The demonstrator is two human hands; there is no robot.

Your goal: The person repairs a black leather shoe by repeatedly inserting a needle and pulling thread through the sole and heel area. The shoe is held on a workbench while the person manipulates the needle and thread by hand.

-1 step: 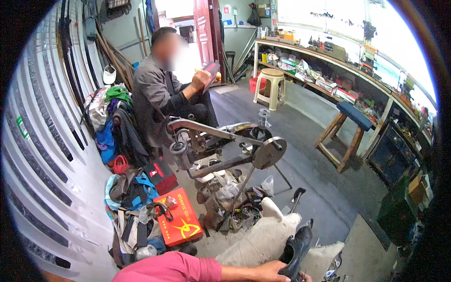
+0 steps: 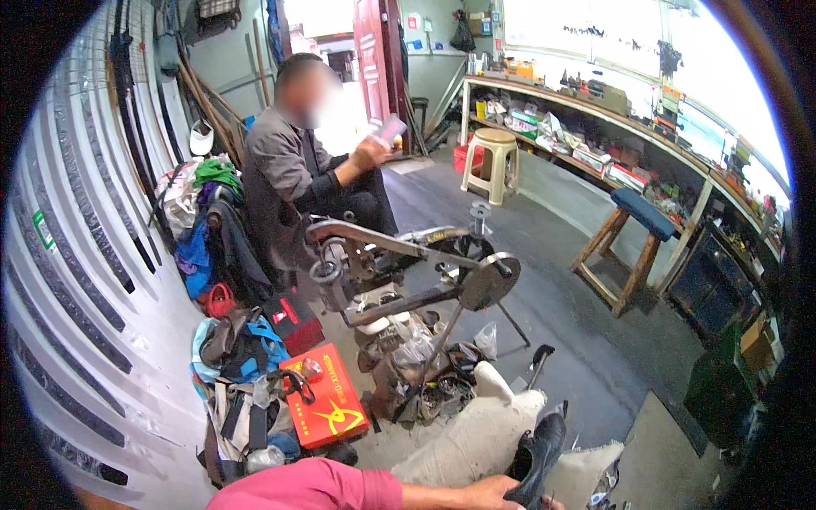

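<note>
A black shoe [image 2: 538, 450] stands tilted, toe end up, on the off-white cloth [image 2: 455, 442] over my lap. My left hand [image 2: 495, 493] comes from a pink-red sleeve and is closed on the shoe's side near its lower end. Only a small part of my right hand [image 2: 552, 503] shows at the lower edge, just right of the shoe. Its fingers are mostly hidden, and whether it holds anything cannot be made out.
Ahead stands a metal hand-cranked sewing machine [image 2: 408, 263] on thin legs. Behind it a seated person [image 2: 297, 161] holds a flat item. A red box [image 2: 323, 395], piled bags [image 2: 242, 348], a blue-topped stool [image 2: 642, 212], a beige stool [image 2: 493, 161] and a long workbench [image 2: 586, 106] surround the floor.
The seated person's hands and the flat item have shifted and turned slightly. My left hand keeps its grip on the shoe. The whole view has moved a little.
</note>
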